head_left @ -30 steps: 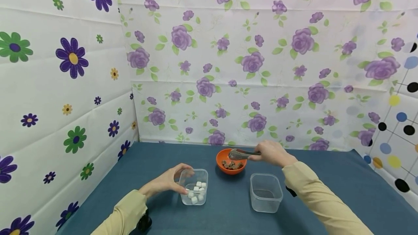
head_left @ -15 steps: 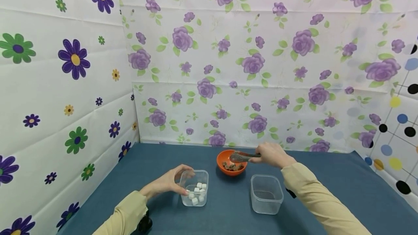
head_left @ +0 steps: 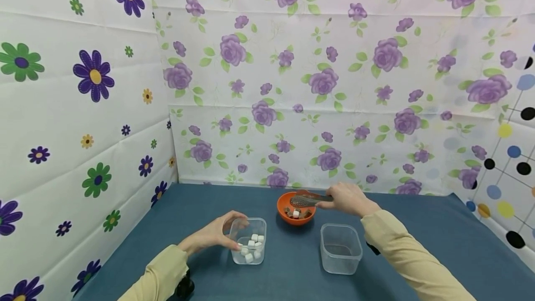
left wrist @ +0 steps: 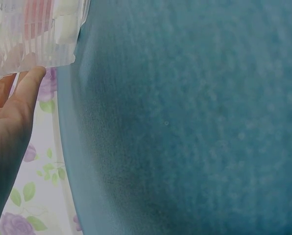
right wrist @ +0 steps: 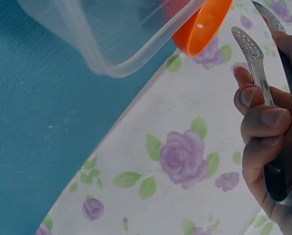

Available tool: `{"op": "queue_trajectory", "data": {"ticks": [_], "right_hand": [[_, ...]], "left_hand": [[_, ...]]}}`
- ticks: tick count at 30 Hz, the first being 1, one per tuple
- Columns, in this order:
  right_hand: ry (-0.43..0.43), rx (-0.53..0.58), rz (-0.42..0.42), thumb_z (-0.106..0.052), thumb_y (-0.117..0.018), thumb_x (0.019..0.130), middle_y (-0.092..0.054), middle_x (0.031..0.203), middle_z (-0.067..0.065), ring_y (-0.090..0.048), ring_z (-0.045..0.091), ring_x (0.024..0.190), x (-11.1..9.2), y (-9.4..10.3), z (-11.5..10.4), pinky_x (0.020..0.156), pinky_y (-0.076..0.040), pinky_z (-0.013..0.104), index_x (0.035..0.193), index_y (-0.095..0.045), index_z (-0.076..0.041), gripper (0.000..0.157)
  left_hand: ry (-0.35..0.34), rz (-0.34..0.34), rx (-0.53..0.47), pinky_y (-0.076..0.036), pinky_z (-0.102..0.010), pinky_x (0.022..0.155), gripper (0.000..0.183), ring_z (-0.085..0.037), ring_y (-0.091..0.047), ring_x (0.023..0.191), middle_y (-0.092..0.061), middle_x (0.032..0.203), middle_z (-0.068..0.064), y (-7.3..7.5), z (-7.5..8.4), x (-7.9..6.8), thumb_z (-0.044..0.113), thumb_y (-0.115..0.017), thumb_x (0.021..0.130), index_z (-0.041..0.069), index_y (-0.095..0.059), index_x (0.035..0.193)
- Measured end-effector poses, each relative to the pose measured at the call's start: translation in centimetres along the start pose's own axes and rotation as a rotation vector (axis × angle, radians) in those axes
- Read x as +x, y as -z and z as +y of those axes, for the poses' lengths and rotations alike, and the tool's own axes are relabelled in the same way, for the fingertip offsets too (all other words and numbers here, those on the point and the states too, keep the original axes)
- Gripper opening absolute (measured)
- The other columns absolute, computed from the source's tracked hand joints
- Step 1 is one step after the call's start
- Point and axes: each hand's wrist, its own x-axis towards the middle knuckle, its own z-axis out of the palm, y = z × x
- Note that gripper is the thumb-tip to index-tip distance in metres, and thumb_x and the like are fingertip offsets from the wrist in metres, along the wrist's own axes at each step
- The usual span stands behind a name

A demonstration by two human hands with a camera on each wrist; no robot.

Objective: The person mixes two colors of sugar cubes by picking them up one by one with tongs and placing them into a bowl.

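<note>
My left hand (head_left: 217, 233) grips the left side of a clear plastic container (head_left: 262, 226), thumb at the near side and fingers at the far side. Several white cubes (head_left: 249, 258) lie in it. In my right hand (head_left: 349, 197) is a pair of metal tongs (head_left: 307, 199) with perforated tips, held over an orange bowl (head_left: 284, 215). The right wrist view shows the tongs' tips (right wrist: 246, 43) apart, with nothing between them. Inside the bowl are several brown pieces (head_left: 304, 215) and one white cube (head_left: 296, 214) on top of them.
A second clear plastic container (head_left: 340, 250) stands right of the middle, below the right forearm, with no contents visible. A blue cloth (head_left: 288, 273) covers the table. Flowered sheets (head_left: 292, 82) rise behind it and at the left side.
The tongs dipped slightly into the bowl, then rose a little and moved left with their tips apart. A white cube now shows plainly among the brown pieces. The left hand has stayed put.
</note>
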Motion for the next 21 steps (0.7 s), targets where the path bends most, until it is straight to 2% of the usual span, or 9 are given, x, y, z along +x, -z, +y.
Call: {"op": "queue_trajectory", "data": {"ticks": [3,10,21], "right_hand": [[0.006,0.008,-0.001,-0.045,-0.063,0.082,-0.032,0.044,-0.007,-0.028,0.006,0.038,0.0,0.3,-0.7,0.038,-0.020,0.023,0.056,-0.051,-0.019,0.038],[0.061,0.047,0.027,-0.046,-0.061,0.083,-0.029,0.045,-0.008,-0.025,0.005,0.038,0.1,0.8,-2.6,0.039,-0.018,0.022,0.056,-0.047,-0.017,0.042],[0.118,0.017,0.037,-0.046,-0.063,0.081,-0.029,0.045,-0.009,-0.024,0.005,0.038,0.7,1.0,-5.0,0.039,-0.018,0.023,0.060,-0.049,-0.018,0.038]], "left_hand": [[-0.001,0.002,0.002,-0.018,-0.052,0.098,0.061,-0.029,-0.025,0.128,-0.041,0.130,-0.011,0.0,0.0,0.0,0.009,-0.070,0.079,0.005,-0.038,0.132],[0.000,0.008,0.002,-0.017,-0.053,0.098,0.062,-0.030,-0.022,0.129,-0.041,0.131,-0.011,0.0,0.1,-0.1,0.009,-0.070,0.079,0.005,-0.038,0.132],[-0.001,-0.008,-0.010,-0.018,-0.052,0.098,0.063,-0.029,-0.023,0.128,-0.041,0.130,-0.012,0.0,-0.1,-0.1,0.008,-0.069,0.080,0.004,-0.036,0.133]]}}
